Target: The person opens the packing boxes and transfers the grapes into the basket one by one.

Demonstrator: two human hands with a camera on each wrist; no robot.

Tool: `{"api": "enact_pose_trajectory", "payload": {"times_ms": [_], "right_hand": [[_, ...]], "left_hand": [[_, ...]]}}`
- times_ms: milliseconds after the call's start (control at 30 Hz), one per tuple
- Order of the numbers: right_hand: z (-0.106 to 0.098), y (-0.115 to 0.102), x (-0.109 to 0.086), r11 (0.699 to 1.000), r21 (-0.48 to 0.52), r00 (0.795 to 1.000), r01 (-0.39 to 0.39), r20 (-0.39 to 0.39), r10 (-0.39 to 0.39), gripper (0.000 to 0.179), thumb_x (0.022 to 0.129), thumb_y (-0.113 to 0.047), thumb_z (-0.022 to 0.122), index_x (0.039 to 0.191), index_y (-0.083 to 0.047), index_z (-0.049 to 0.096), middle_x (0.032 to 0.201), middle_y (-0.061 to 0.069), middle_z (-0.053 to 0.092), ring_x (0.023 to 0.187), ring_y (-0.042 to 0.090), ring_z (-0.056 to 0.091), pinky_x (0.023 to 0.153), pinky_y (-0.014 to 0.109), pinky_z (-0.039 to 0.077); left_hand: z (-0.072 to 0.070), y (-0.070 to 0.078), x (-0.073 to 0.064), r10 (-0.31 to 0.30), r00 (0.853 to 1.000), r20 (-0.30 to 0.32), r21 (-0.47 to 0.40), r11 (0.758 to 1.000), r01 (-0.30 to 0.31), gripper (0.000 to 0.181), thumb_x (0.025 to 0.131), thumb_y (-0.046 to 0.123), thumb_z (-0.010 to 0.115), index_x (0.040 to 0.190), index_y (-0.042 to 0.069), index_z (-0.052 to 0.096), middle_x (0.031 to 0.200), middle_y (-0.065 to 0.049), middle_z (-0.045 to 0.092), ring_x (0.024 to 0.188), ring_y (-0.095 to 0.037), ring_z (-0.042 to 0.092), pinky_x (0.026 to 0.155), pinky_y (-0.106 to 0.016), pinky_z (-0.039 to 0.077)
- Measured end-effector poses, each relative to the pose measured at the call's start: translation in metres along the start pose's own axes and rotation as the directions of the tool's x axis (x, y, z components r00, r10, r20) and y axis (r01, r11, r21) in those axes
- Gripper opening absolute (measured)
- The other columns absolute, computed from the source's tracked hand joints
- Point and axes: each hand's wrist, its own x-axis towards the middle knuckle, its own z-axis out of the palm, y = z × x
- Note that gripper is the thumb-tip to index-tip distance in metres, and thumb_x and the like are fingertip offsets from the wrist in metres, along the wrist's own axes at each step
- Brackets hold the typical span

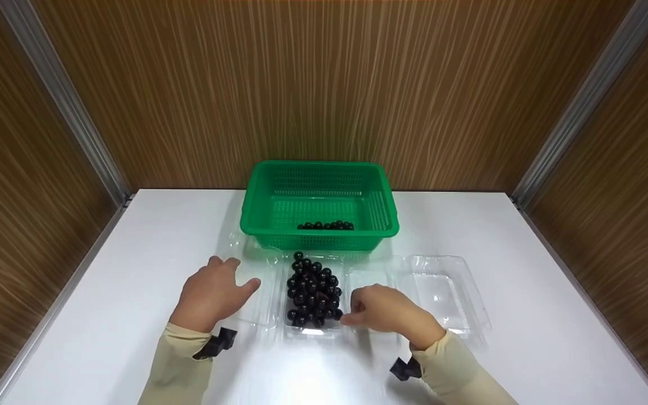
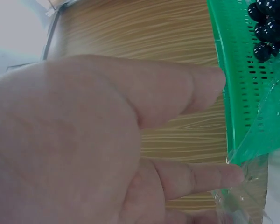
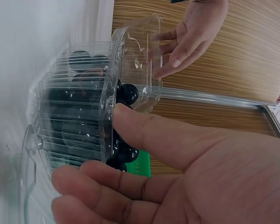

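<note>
A clear plastic clamshell box (image 1: pixel 313 332) holds a bunch of black grapes (image 1: pixel 311 289), heaped above its rim in the right wrist view. Its transparent lid (image 1: pixel 262 304) lies folded back to the left. Over the lid's left edge is my left hand (image 1: pixel 214 292), fingers spread; in the left wrist view its fingertips meet clear plastic beside the basket. My right hand (image 1: pixel 386 309) is at the box's near right corner. The thumb (image 3: pixel 130 121) touches the rim near the grapes, while the other fingers extend loosely alongside the box wall. Whether they touch it is unclear.
Behind the box stands a green perforated basket (image 1: pixel 319 232) with more black grapes (image 1: pixel 327 225) inside. Another clear clamshell box (image 1: pixel 442 298) lies open to the right, beyond my right hand. Wood-patterned panels (image 1: pixel 324 84) enclose the white table (image 1: pixel 149 253) at the back and sides.
</note>
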Motion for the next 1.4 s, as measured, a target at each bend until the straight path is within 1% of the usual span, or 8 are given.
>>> {"api": "enact_pose_trajectory", "payload": {"times_ms": [267, 500, 633, 767, 867, 1100, 1267, 1400], "right_hand": [[-0.003, 0.002, 0.000, 1.000, -0.008, 1.000, 0.003, -0.018, -0.003, 0.028, 0.089, -0.040, 0.079, 0.077, -0.018, 0.067, 0.071, -0.011, 0.062, 0.068, 0.012, 0.057, 0.066, 0.039, 0.050], [0.003, 0.002, -0.003, 0.999, -0.019, 0.999, 0.031, -0.025, -0.032, 0.027, 0.088, -0.041, 0.080, 0.079, -0.018, 0.069, 0.073, -0.011, 0.065, 0.067, 0.011, 0.059, 0.064, 0.038, 0.052], [0.004, 0.002, -0.004, 0.999, -0.024, 0.999, 0.029, -0.038, -0.029, 0.026, 0.088, -0.040, 0.080, 0.079, -0.018, 0.069, 0.073, -0.011, 0.065, 0.068, 0.012, 0.060, 0.064, 0.038, 0.052], [0.001, 0.000, -0.003, 0.998, -0.051, 0.997, 0.021, -0.069, -0.024, 0.027, 0.086, -0.039, 0.082, 0.079, -0.018, 0.067, 0.073, -0.010, 0.063, 0.069, 0.014, 0.058, 0.063, 0.040, 0.050], [-0.001, 0.000, -0.001, 0.994, -0.096, 0.990, 0.046, -0.129, -0.058, 0.027, 0.087, -0.037, 0.081, 0.080, -0.017, 0.064, 0.072, -0.009, 0.061, 0.068, 0.015, 0.056, 0.061, 0.039, 0.048], [-0.001, -0.004, 0.004, 0.964, -0.168, 0.911, 0.205, -0.327, -0.251, 0.016, 0.093, -0.021, 0.075, 0.103, -0.013, 0.066, 0.085, -0.001, 0.064, 0.073, 0.011, 0.057, 0.063, 0.032, 0.050], [0.004, -0.008, 0.006, 0.936, -0.229, 0.900, 0.268, -0.287, -0.328, 0.038, 0.096, -0.025, 0.074, 0.131, -0.011, 0.065, 0.111, 0.002, 0.067, 0.097, 0.017, 0.066, 0.081, 0.038, 0.059], [0.008, -0.010, 0.008, 0.911, -0.272, 0.896, 0.310, -0.236, -0.376, 0.042, 0.097, -0.026, 0.073, 0.135, -0.011, 0.065, 0.113, 0.002, 0.065, 0.093, 0.015, 0.063, 0.079, 0.035, 0.058]], "left_hand": [[0.001, -0.006, 0.008, -0.057, 0.997, 0.059, 0.018, 0.998, 0.056, 0.069, 0.099, 0.046, 0.060, 0.140, -0.009, 0.056, 0.131, -0.033, 0.063, 0.118, -0.050, 0.062, 0.089, -0.060, 0.054], [0.008, -0.013, 0.007, -0.114, 0.983, 0.147, 0.028, 0.993, 0.112, 0.076, 0.099, 0.049, 0.059, 0.144, -0.012, 0.051, 0.136, -0.032, 0.060, 0.118, -0.049, 0.063, 0.088, -0.059, 0.055], [0.010, -0.012, 0.009, -0.110, 0.984, 0.139, 0.038, 0.994, 0.105, 0.076, 0.099, 0.049, 0.059, 0.145, -0.010, 0.050, 0.146, -0.042, 0.045, 0.130, -0.056, 0.050, 0.098, -0.064, 0.049], [0.011, -0.009, 0.010, -0.037, 0.995, 0.097, -0.020, 0.999, 0.039, 0.070, 0.099, 0.043, 0.062, 0.146, -0.008, 0.050, 0.155, -0.045, 0.027, 0.142, -0.059, 0.032, 0.108, -0.067, 0.040], [0.014, -0.006, 0.012, 0.067, 0.994, 0.084, -0.083, 0.995, -0.060, 0.062, 0.100, 0.035, 0.065, 0.146, -0.005, 0.052, 0.157, -0.035, 0.036, 0.145, -0.052, 0.035, 0.113, -0.063, 0.037], [0.027, 0.003, 0.016, 0.201, 0.963, 0.182, -0.137, 0.974, -0.178, 0.053, 0.098, 0.025, 0.070, 0.146, 0.007, 0.057, 0.152, -0.021, 0.051, 0.143, -0.042, 0.044, 0.115, -0.059, 0.038], [0.040, 0.006, 0.019, 0.286, 0.935, 0.208, -0.165, 0.953, -0.255, 0.054, 0.096, 0.019, 0.071, 0.147, 0.009, 0.057, 0.146, -0.019, 0.056, 0.136, -0.039, 0.053, 0.111, -0.055, 0.044], [0.047, 0.006, 0.021, 0.304, 0.926, 0.223, -0.177, 0.947, -0.268, 0.059, 0.093, 0.016, 0.074, 0.148, 0.010, 0.056, 0.143, -0.020, 0.057, 0.129, -0.038, 0.058, 0.105, -0.054, 0.049]]}}
